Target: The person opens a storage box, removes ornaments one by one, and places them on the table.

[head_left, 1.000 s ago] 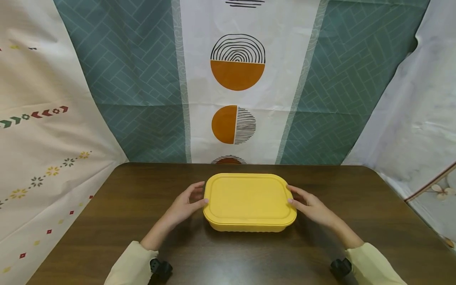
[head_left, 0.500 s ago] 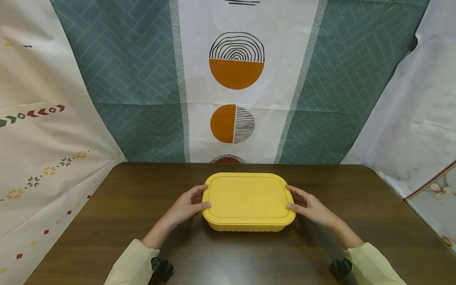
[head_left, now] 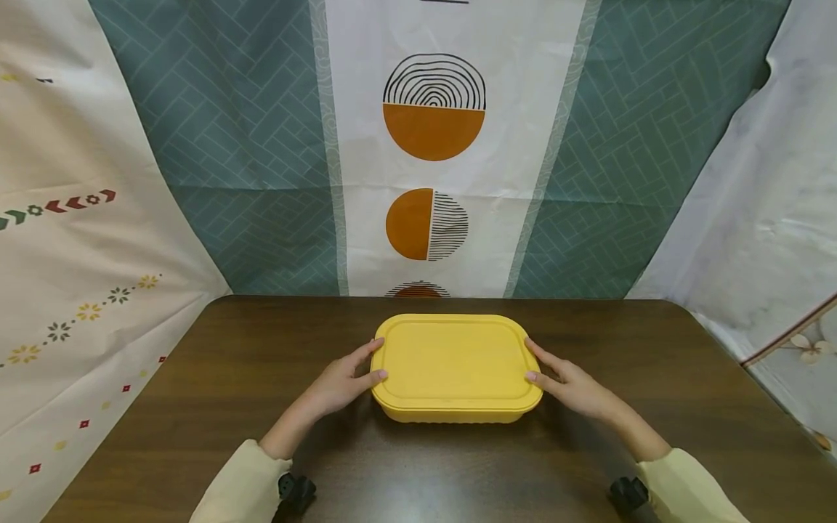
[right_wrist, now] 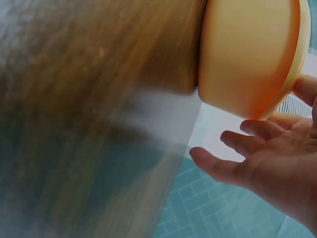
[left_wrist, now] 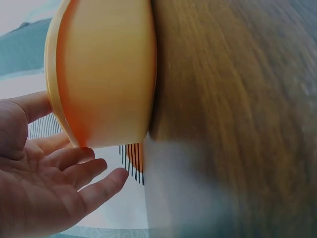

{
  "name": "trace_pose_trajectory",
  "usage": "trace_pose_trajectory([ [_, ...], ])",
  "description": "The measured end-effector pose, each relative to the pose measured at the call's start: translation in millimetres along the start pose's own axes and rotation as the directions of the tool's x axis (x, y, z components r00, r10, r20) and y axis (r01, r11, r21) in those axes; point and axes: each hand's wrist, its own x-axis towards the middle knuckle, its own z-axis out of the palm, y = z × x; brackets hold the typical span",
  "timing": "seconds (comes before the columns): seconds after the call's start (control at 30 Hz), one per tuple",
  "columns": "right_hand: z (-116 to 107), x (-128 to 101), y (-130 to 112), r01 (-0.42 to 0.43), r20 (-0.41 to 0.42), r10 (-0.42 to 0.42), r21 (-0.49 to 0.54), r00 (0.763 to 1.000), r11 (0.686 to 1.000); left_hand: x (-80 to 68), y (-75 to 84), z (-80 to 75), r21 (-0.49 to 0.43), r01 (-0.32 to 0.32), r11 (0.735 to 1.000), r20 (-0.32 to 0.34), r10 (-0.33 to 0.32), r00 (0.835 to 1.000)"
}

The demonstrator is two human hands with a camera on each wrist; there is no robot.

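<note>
Dark table (head_left: pixel 196 407), lidded yellow container (head_left: pixel 455 367)

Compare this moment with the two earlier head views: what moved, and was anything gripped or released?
Little changed. Both hands eased slightly closer: the left hand and right hand now lie with thumbs at the rim of the yellow lidded box, fingers fairly straight. Nothing gripped or let go. The box stayed closed on the table.

Dark brown wooden worktop (head_left: pixel 196 407) with hanging cloths behind it.
A teal herringbone-patterned curtain (head_left: pixel 248 145) carries a white centre strip with orange-and-black semicircle motifs (head_left: pixel 434 109); a cream flower-printed cloth (head_left: pixel 72 290) hangs left, a pale marbled sheet (head_left: pixel 771 203) right.
</note>
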Motion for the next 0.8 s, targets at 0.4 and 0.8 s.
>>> trace_pose_trajectory([
  [0.4,2.5,-2.9,-8.3,0.011,-0.039,-0.016,-0.111,0.999,0.994,-2.3,3.2,1.7,0.06,-0.057,0.997,-0.04,0.059,0.997],
  [0.8,6.3,-4.0,-7.3,0.08,-0.175,-0.092,-0.073,0.98,0.994,-2.8,0.5,5.2,0.049,-0.112,0.992,-0.152,0.119,0.981],
])
